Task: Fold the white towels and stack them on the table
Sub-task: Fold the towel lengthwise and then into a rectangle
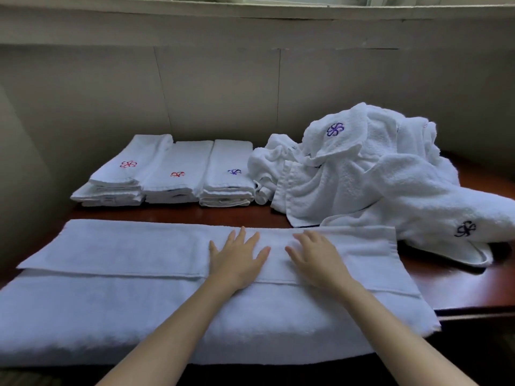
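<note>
A long white towel (117, 254) lies spread across the front of the dark wooden table (457, 285), its far part folded over toward me. My left hand (237, 260) and my right hand (315, 257) press flat on the folded layer near its middle, fingers straight and spread. Behind, three stacks of folded white towels (172, 174) stand side by side, with red or blue flower emblems on top. To the right a heap of unfolded white towels (370, 174) is piled up.
A beige wall (223, 87) runs close behind the table, with a ledge above. The table's right edge (473, 313) lies beside the spread towel. One heap towel with a dark emblem (465, 228) spills toward the front right.
</note>
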A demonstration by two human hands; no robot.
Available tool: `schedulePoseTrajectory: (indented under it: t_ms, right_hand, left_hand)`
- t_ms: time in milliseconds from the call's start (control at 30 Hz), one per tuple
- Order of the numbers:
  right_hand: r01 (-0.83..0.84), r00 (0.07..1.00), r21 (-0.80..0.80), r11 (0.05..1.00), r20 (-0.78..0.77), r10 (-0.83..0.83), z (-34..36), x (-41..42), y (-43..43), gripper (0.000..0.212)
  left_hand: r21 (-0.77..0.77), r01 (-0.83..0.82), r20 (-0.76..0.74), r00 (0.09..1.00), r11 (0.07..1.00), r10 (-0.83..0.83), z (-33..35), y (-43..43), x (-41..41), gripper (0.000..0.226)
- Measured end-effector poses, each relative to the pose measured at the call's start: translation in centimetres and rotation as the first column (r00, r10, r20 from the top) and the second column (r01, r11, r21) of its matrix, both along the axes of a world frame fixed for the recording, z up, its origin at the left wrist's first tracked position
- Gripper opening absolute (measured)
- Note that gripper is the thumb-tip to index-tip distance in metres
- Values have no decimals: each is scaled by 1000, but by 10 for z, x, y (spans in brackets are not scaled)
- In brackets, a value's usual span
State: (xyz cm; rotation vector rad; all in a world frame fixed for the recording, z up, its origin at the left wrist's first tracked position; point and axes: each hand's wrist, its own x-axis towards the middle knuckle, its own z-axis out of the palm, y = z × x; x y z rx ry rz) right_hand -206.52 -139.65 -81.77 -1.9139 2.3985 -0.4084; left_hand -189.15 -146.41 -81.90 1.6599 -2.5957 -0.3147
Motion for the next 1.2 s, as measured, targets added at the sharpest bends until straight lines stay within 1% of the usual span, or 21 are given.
schedulePoseTrajectory:
  t_ms: [33,67,100,200,300,400,467,533,567,600,633,700,733,767,833,867,900,933,1000,1100,1200]
  right_hand:
    - [-33,999,121,992,5,33,-5,6,-5,56]
    - [-45,999,187,981,4,45,-7,6,-10,58]
    - [-45,999,205,978,0,46,-9,3,-15,58]
    - [-58,998,204,977,-27,65,-8,-13,-30,56]
    - [-85,995,238,967,-33,96,-6,-18,-41,53]
    - [-84,995,223,971,-36,94,-7,-19,-47,51]
    - [-72,995,143,987,-65,82,-5,-17,-44,46]
    - [-162,977,-136,977,-162,139,0,-6,-32,26]
    - [-242,955,-282,928,-240,176,1,0,-24,10]
    - [-329,927,-391,860,-308,215,4,9,-13,5]
    - [-421,894,-442,792,-349,281,4,19,-2,11]
    - [-597,797,-412,689,-401,451,2,44,21,6]
    - [-654,753,-391,647,-420,508,-1,57,33,12]
    - [-703,708,-373,606,-442,550,-8,68,43,18]
    - [-761,641,-306,572,-485,594,-22,88,61,22]
    - [-768,626,-262,584,-500,599,-25,95,66,32]
    - [-767,619,-232,599,-513,594,-28,98,68,44]
    - [-760,622,-225,610,-526,581,-30,99,67,51]
    - [-762,628,-264,591,-526,574,-26,100,61,43]
    - [-759,641,-273,591,-471,606,-20,99,54,39]
    - [-727,682,-283,625,-399,612,-12,97,52,31]
  left_hand:
    - [-22,-13,-26,1000,1000,12,2,-4,8,58]
    - [-42,-42,-37,998,998,41,4,-9,21,56]
    - [-51,-91,-32,996,995,89,5,-16,39,54]
    - [-10,-277,48,960,961,277,3,-37,113,56]
    - [-21,-426,92,900,904,426,-2,-49,183,62]
    - [-25,-490,101,866,871,490,-2,-56,210,63]
    - [-40,-487,112,865,872,488,1,-55,208,62]
    - [-72,-421,87,900,904,426,7,-47,203,59]
    - [-77,-349,54,934,934,354,9,-40,200,57]
    - [-72,-245,7,969,967,247,10,-31,198,54]
    - [-59,-117,-38,993,991,115,10,-21,198,51]
    - [-63,121,-71,990,991,-125,7,7,202,52]
    - [-117,222,-46,972,968,-229,3,22,206,55]
    - [-216,334,39,942,917,-334,-1,34,212,60]
    - [-395,562,267,827,727,-494,-12,50,225,64]
    - [-455,639,355,769,621,-532,-18,51,231,64]
    - [-495,680,404,732,541,-549,-22,51,236,64]
    - [-533,690,419,718,489,-556,-24,49,239,63]
    - [-592,671,405,727,447,-555,-26,46,240,59]
    - [-683,596,306,758,421,-576,-23,47,237,42]
    - [-775,435,144,827,458,-543,-9,47,236,27]
